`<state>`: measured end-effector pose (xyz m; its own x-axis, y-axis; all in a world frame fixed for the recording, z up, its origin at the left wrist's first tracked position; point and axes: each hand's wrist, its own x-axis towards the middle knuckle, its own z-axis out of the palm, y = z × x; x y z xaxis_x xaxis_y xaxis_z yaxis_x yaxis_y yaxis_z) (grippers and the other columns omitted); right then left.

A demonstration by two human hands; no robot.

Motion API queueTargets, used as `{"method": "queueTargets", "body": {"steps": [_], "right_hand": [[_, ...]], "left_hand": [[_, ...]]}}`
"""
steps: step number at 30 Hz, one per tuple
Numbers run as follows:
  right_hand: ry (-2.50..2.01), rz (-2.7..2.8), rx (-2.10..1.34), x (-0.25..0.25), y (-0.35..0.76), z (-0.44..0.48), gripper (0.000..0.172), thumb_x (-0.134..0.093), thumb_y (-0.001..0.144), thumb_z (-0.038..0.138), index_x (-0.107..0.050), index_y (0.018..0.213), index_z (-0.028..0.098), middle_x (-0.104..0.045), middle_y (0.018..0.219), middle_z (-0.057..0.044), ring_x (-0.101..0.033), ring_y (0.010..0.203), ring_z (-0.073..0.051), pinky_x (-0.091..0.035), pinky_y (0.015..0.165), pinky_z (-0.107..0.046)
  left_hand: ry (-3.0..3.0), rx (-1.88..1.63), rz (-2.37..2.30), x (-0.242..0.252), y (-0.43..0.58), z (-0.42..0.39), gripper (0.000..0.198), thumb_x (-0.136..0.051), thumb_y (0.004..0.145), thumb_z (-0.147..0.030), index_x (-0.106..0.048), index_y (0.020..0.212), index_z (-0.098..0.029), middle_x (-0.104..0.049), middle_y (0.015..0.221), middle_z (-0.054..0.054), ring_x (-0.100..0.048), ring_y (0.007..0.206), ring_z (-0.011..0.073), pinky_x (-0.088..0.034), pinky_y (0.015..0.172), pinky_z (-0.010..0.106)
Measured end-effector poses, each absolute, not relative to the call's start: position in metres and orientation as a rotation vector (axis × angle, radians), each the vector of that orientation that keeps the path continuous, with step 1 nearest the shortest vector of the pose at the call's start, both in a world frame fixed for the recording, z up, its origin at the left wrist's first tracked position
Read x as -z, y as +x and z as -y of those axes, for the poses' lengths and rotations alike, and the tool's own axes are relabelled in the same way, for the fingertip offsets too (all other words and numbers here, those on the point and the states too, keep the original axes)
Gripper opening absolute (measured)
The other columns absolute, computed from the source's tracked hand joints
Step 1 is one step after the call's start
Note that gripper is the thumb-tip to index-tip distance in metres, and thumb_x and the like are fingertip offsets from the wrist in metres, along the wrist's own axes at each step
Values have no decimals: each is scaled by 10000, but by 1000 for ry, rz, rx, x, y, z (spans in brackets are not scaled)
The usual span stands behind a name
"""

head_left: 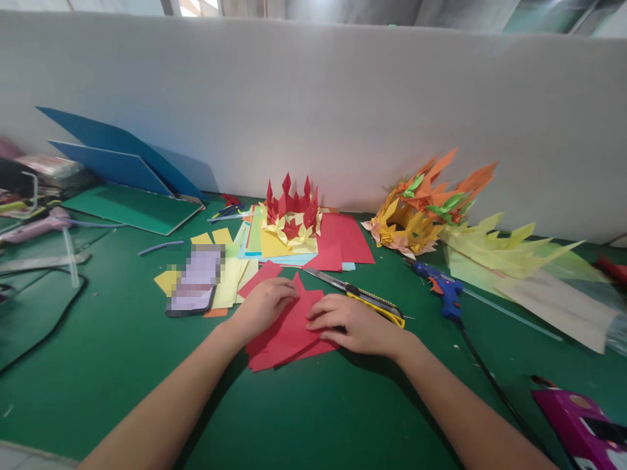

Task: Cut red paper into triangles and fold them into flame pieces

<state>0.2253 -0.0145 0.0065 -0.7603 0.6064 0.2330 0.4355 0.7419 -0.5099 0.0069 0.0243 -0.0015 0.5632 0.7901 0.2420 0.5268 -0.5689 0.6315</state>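
- Both bare hands are at a pile of red paper [298, 336], which lies on the green worktop [313, 421], about midway between its left and right ends.
- The left hand [262, 303] bends its fingers over the pile's left side; whether they pinch a sheet, I cannot tell.
- The right hand [355, 323] lays its fingers, slightly spread, on the right side; whether the thumb clamps paper is hidden.
- A cutter knife [362, 294] lies just beyond the right hand.
- A phone [196, 281] rests left of the pile, beside yellow paper pieces [226, 287].
- Toward the worktop's far edge, a red-and-yellow paper crown [294, 225] sits on stacked sheets.
- A blue glue gun [448, 297] lies toward the right end, a pink one [39, 225] toward the left.
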Motion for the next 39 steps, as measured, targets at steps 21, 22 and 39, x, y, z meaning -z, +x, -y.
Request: {"method": "queueTargets", "body": {"steps": [21, 22, 39], "right_hand": [[-1395, 2084, -588, 12, 193, 5, 192, -624, 787, 222, -545, 617, 181, -551, 613, 4, -493, 587, -146, -313, 542, -243], [-1406, 2089, -575, 12, 192, 5, 194, -625, 787, 222, -541, 618, 181, -543, 609, 6, -489, 583, -145, -308, 540, -241], [-1560, 2069, -511, 13, 188, 4, 235, -683, 766, 302, -555, 614, 176, -574, 601, 13, -508, 597, -139, -284, 543, -235]], "left_hand": [[2218, -405, -1070, -19, -7, -22, 136, -607, 738, -309, -705, 688, -230, -675, 1062, 61, -615, 942, 229, -441, 834, 351], [2221, -399, -1085, -19, -6, -22, 127, -593, 738, -278, -701, 696, -226, -671, 1060, 61, -613, 940, 228, -437, 844, 356], [2280, -246, -1060, -25, 1, -15, 159, -465, 792, -194, -619, 833, -205, -524, 1156, 63, -536, 1066, 210, -399, 946, 362]]}}
